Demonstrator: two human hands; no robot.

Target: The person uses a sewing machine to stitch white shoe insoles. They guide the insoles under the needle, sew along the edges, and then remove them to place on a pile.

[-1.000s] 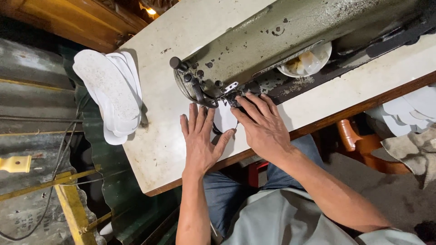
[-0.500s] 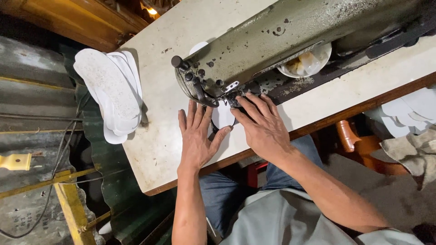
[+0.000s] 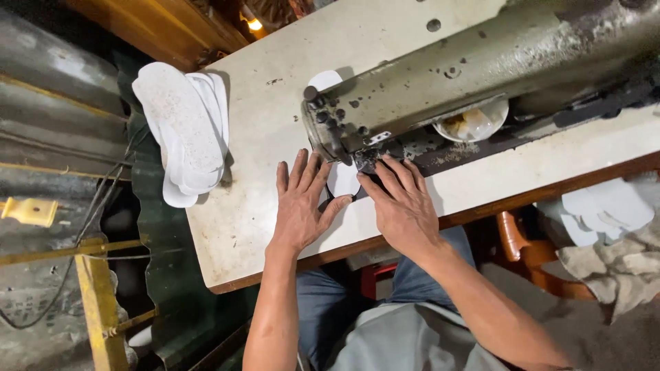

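Note:
My left hand (image 3: 302,206) lies flat on the worn white table (image 3: 240,213), fingers spread, pressing the edge of a white insole piece (image 3: 342,180). My right hand (image 3: 402,203) presses the same piece from the right, fingertips close to the needle area of the grey sewing machine (image 3: 440,82). The insole runs under the machine head, and its far end (image 3: 324,79) shows beyond it. Most of the piece is hidden by my hands and the machine.
A stack of white insoles (image 3: 182,130) hangs over the table's left edge. A small bowl (image 3: 471,124) sits under the machine arm. More white cut pieces (image 3: 605,209) and a cloth (image 3: 619,268) lie at the right. An orange chair part (image 3: 522,247) is below the table.
The white piece has fed further under the machine head, with more of it showing on the far side. Both hands stay pressed on it, shifted slightly forward.

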